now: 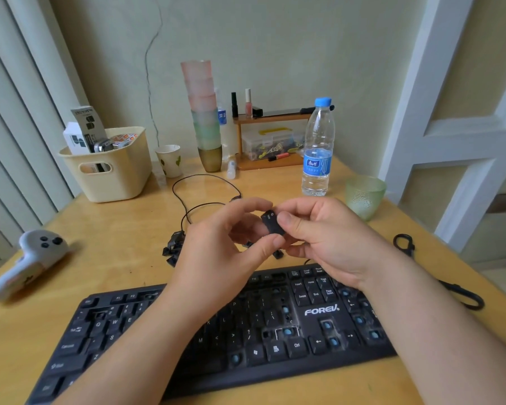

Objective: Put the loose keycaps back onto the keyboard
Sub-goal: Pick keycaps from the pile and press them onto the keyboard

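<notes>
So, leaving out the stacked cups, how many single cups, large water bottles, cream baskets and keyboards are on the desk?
Single cups: 2, a paper cup and a green glass cup
Large water bottle: 1
Cream basket: 1
Keyboard: 1
Total: 5

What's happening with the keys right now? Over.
Both hands pinching one black keycap above the keyboard. Loose keycaps waiting behind. Nothing in the way.
</notes>
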Tool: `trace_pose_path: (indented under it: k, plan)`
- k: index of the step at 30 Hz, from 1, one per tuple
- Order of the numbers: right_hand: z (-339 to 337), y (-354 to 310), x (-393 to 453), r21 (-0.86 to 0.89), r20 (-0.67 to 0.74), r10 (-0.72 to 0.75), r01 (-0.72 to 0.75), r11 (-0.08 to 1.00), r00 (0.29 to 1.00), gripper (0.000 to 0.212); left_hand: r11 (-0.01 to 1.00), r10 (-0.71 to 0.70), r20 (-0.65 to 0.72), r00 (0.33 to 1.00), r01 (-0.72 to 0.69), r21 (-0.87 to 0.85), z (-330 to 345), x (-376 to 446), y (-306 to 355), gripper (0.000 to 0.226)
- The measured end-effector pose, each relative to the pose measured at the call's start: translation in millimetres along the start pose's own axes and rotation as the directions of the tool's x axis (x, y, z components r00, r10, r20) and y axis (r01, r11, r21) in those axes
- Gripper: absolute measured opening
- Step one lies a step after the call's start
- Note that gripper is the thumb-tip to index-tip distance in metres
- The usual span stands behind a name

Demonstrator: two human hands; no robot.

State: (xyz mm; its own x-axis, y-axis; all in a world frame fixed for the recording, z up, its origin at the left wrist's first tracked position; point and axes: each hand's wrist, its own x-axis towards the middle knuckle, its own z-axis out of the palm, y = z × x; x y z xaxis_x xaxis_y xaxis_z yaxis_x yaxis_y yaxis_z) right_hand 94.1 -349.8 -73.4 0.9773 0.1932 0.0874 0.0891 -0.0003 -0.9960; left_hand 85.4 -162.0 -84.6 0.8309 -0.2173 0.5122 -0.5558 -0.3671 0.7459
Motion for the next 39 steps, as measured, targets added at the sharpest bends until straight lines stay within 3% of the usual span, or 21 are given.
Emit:
trace_pose_path:
  k: [5, 12, 16, 19, 30, 35, 39]
  plan:
    - [-6, -4, -3, -0.155, 0.029, -0.032, 0.037, 0.987, 0.999, 0.026, 0.999, -0.042, 0.084, 0.996, 0.043, 0.0, 1, 0, -4, 0.032]
    - [-9, -7, -3, -0.133, -0.011, -0.146, 0.143, 0.981, 0.989, 0.012, 0.987, -0.119, 0.082, 0.989, 0.127, -0.095, 0, 0, -2, 0.021]
    - [-14, -9, -4, -0.335, 0.018, -0.244, 0.236, 0.912, 0.97, 0.027, 0.951, -0.21, 0.073, 0.975, 0.221, -0.215, 1, 0, -2, 0.019]
    - [-14, -7, -3, -0.477, -0.027, -0.27, 0.225, 0.85, 0.963, 0.032, 0.941, -0.242, 0.101, 0.965, 0.259, -0.217, -1, 0, -2, 0.018]
    - [-14, -8, -4, -0.531, -0.011, -0.341, 0.283, 0.799, 0.94, 0.03, 0.94, -0.248, 0.101, 0.963, 0.265, -0.216, -1, 0, 0, 0.021]
    - [-16, -11, -6, -0.692, 0.071, -0.385, 0.323, 0.645, 0.92, 0.023, 0.95, -0.235, 0.096, 0.967, 0.25, -0.186, 2, -1, 3, 0.019]
    - [-25, -40, -14, -0.852, 0.225, -0.322, 0.346, 0.394, 0.92, 0.018, 0.971, -0.192, 0.156, 0.969, 0.211, -0.114, 6, -4, 11, 0.02]
